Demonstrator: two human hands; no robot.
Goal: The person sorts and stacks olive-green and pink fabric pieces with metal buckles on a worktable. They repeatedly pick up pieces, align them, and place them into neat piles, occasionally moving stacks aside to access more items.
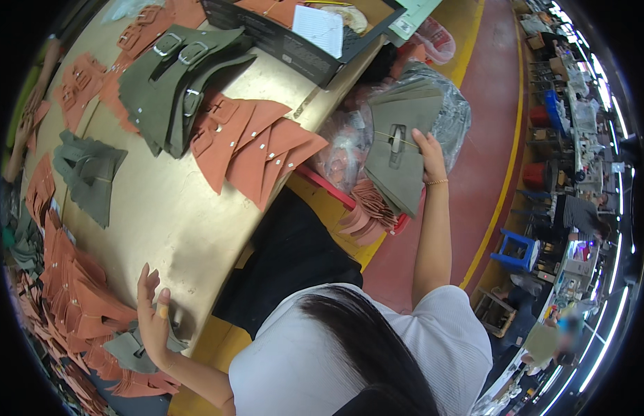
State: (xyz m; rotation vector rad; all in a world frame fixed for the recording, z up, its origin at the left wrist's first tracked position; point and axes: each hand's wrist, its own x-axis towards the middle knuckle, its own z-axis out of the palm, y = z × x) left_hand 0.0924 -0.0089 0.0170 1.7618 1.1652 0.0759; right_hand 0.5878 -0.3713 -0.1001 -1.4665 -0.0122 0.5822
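Observation:
My right hand grips the edge of a banded bundle of grey-green leather pieces, held off the table's right side above a red crate. The bundle has a slot cut through its middle and a thin band around it. My left hand is raised over the table's near edge, fingers apart, with a yellowish wrap on one finger and nothing in it. Beneath it lies a small grey-green piece. Further up the table are green strapped pieces with metal buckles and fanned orange-brown leather pieces.
Orange-brown pieces are heaped along the table's left side, near another grey-green bundle. A dark box stands at the far end. Clear plastic bags fill the crate. Another person's arm shows at far left.

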